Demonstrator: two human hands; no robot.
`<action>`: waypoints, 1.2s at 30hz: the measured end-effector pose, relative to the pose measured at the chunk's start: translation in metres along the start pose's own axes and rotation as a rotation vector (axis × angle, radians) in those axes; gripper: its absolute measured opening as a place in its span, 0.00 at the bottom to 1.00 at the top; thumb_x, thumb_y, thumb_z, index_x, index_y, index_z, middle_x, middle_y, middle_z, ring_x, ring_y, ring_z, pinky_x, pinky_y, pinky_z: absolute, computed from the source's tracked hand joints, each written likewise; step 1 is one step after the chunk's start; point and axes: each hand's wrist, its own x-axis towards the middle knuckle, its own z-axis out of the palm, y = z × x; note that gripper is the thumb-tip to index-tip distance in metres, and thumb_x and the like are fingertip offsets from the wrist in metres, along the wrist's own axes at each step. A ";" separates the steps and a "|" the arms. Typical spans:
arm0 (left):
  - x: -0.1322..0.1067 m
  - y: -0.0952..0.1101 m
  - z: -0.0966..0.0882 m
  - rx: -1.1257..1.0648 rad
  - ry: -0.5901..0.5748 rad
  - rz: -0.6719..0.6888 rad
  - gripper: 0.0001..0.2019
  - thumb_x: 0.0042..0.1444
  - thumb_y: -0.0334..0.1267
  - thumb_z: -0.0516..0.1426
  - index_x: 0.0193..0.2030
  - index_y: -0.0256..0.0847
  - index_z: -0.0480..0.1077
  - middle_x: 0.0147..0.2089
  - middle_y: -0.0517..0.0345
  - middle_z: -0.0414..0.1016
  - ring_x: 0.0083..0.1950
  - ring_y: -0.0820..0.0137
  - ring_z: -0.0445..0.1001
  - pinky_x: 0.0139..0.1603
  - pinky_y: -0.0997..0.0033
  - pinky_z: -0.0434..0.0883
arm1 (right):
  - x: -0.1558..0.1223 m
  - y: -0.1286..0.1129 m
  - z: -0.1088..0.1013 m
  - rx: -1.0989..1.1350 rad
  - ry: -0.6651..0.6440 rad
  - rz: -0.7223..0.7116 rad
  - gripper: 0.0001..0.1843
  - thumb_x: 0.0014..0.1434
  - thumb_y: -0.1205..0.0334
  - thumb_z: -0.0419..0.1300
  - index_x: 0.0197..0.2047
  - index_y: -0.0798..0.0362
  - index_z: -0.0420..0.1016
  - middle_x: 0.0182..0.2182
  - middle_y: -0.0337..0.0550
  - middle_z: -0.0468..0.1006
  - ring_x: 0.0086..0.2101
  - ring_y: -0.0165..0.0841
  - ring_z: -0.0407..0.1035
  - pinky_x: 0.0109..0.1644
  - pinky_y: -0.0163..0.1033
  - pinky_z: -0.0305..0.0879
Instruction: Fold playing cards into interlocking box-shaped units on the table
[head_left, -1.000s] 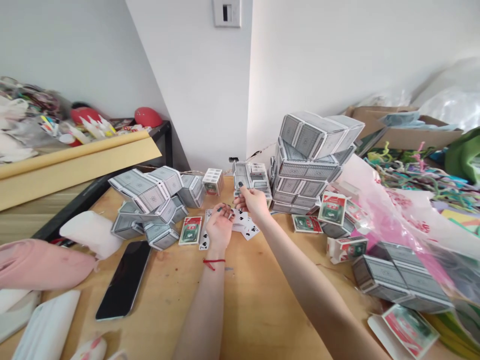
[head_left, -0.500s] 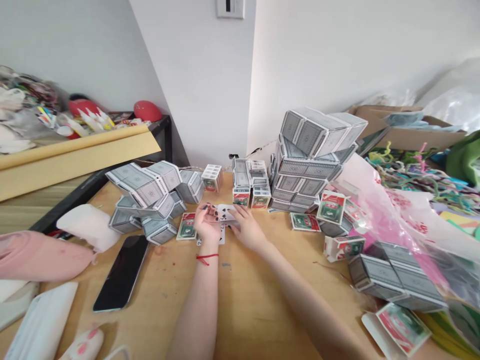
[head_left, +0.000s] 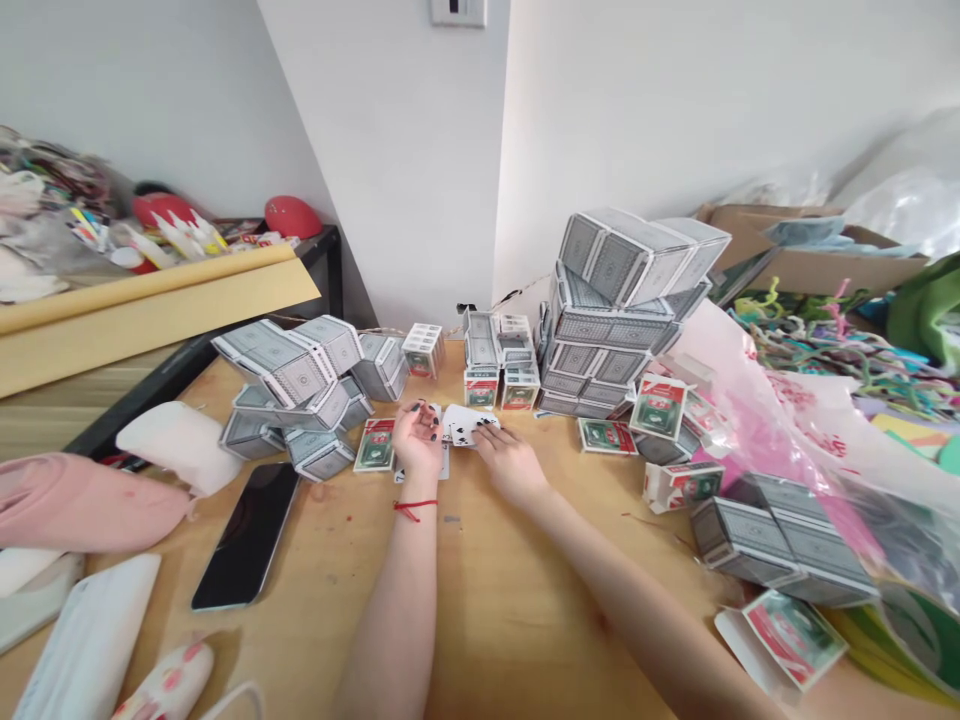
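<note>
Left hand pinches fanned cards at mid-table, before the small boxes; right hand rests flat-fingered on them. Gentle, even pressure would likely keep the fan tidy.

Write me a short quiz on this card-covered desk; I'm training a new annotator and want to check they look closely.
1. True or false: the phone lies to the right of the right hand.
2. What lies spread on the table at the fingertips of the two hands? A) face-up playing cards B) scissors C) a pen
3. Which wrist wears the red string?

Key:
1. False. It lies left of the left hand.
2. A.
3. The left.
</note>
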 end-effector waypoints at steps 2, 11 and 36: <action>0.000 0.000 0.000 0.039 -0.014 0.027 0.08 0.38 0.34 0.55 0.29 0.37 0.65 0.23 0.63 0.68 0.22 0.77 0.66 0.21 0.80 0.57 | -0.007 0.005 -0.003 0.050 0.044 0.029 0.20 0.53 0.75 0.49 0.48 0.56 0.69 0.48 0.51 0.72 0.49 0.38 0.64 0.52 0.41 0.58; -0.005 -0.017 -0.003 1.003 -0.219 0.539 0.07 0.47 0.36 0.54 0.34 0.39 0.69 0.33 0.55 0.72 0.36 0.70 0.69 0.35 0.71 0.66 | -0.050 0.046 -0.009 0.841 0.415 0.722 0.15 0.54 0.52 0.53 0.33 0.55 0.72 0.28 0.44 0.77 0.27 0.34 0.69 0.30 0.35 0.63; -0.021 0.054 -0.011 2.315 -0.506 0.252 0.24 0.34 0.32 0.61 0.44 0.41 0.67 0.47 0.44 0.66 0.46 0.56 0.67 0.43 0.63 0.63 | -0.049 0.045 -0.005 1.235 0.554 0.811 0.16 0.47 0.50 0.59 0.34 0.53 0.65 0.26 0.40 0.73 0.23 0.31 0.65 0.24 0.34 0.61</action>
